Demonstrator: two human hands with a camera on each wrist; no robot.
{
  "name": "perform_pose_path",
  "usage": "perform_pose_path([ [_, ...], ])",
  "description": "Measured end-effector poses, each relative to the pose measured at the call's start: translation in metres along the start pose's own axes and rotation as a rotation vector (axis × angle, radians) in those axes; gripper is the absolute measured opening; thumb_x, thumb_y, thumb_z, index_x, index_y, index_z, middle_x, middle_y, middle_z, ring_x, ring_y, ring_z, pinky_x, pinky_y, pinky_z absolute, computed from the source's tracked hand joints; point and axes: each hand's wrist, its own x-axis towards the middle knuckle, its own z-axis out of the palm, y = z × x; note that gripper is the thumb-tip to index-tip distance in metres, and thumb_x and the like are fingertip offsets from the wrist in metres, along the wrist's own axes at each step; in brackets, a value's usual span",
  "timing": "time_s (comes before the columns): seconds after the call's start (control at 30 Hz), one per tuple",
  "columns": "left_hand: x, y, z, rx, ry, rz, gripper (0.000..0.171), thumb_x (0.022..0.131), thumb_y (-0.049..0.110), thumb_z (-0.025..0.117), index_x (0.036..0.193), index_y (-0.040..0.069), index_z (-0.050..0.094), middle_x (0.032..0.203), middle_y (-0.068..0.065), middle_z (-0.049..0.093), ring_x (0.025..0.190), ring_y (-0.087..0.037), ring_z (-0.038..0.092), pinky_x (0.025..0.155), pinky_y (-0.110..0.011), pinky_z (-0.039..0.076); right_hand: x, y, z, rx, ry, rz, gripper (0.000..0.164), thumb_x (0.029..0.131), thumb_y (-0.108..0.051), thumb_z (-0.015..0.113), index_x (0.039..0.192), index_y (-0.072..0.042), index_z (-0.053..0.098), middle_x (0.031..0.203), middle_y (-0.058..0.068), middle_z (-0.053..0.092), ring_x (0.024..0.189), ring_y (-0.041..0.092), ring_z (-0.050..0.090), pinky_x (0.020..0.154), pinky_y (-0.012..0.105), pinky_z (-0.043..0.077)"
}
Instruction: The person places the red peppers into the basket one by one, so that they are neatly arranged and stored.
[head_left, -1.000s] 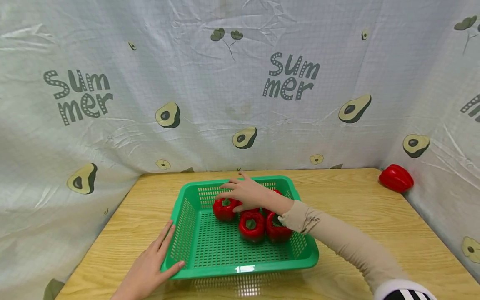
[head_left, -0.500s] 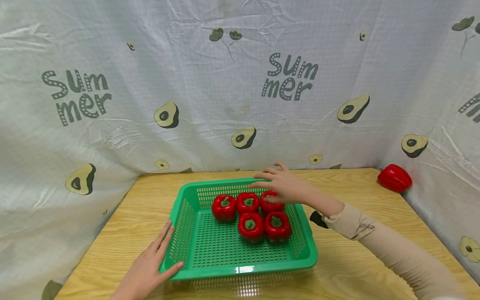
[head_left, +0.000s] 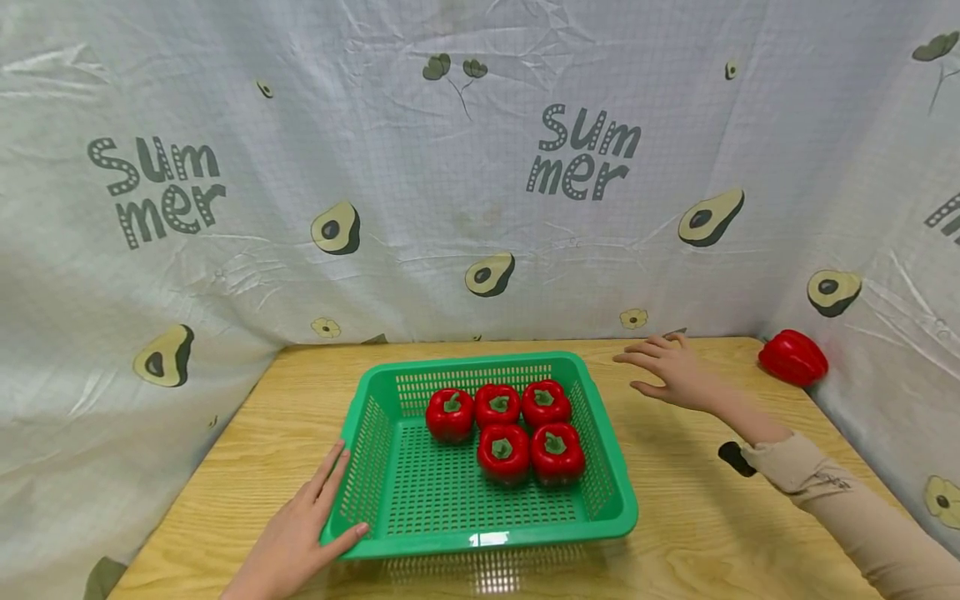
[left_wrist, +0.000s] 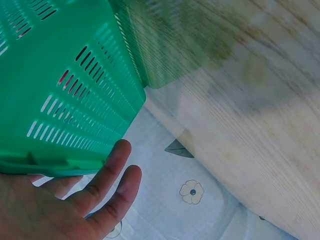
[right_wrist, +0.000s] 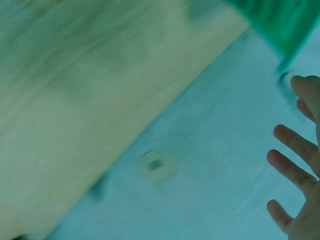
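Note:
A green plastic basket (head_left: pixel 491 533) with slotted walls stands on the wooden table. Several red bell peppers (head_left: pixel 504 454) with green stems sit upright in its right and back part. My left hand (head_left: pixel 300 521) rests at the basket's front left corner, thumb on the rim and fingers laid along the left side; in the left wrist view the fingers (left_wrist: pixel 112 192) stretch out straight below the basket rim. To the right of the basket, my right hand (head_left: pixel 671 375) is raised over the table with spread fingers, holding nothing. One more bell pepper (head_left: pixel 792 357) lies at the far right corner.
The wooden table (head_left: pixel 675 500) extends on both sides of the basket. A white curtain (head_left: pixel 412 167) printed with avocados and lettering hangs behind it and at both sides. A small black device (head_left: pixel 737 458) shows at the right wrist.
My right hand has moved from over the bell peppers in the basket out to the right, over the table. My left hand and the basket have stayed where they were.

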Motion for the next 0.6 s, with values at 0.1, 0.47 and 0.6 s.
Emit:
perform_pose_path([
  [0.1,0.000,0.000,-0.001,0.003,-0.002,-0.006,0.082,0.081,0.048,0.057,0.143,0.008,0.022,0.147,-0.011,0.021,0.122,-0.037,0.041,0.084,-0.052,0.043,-0.023,0.023,0.004,-0.029,-0.008,0.102,0.047,0.066,-0.015,0.074,0.110,-0.008,0.061,0.104,0.011,0.061,0.094,0.028,0.050,0.076,0.051,0.030],
  [0.47,-0.001,0.000,-0.002,0.001,-0.006,-0.014,0.082,0.081,0.049,0.057,0.143,0.009,0.021,0.148,-0.011,0.021,0.121,-0.037,0.042,0.083,-0.051,0.044,-0.087,0.085,0.008,-0.122,-0.116,0.470,0.042,0.077,-0.014,0.064,0.113,0.002,0.050,0.109,0.024,0.048,0.098,0.041,0.044,0.071,0.055,0.031],
  [0.6,0.000,0.000,-0.002,0.001,-0.002,-0.002,0.081,0.081,0.048,0.057,0.143,0.009,0.022,0.148,-0.011,0.021,0.122,-0.036,0.042,0.084,-0.050,0.043,-0.103,0.101,0.009,-0.111,-0.150,0.604,0.043,0.081,-0.013,0.057,0.116,0.008,0.043,0.114,0.029,0.039,0.103,0.046,0.036,0.073,0.059,0.028],
])
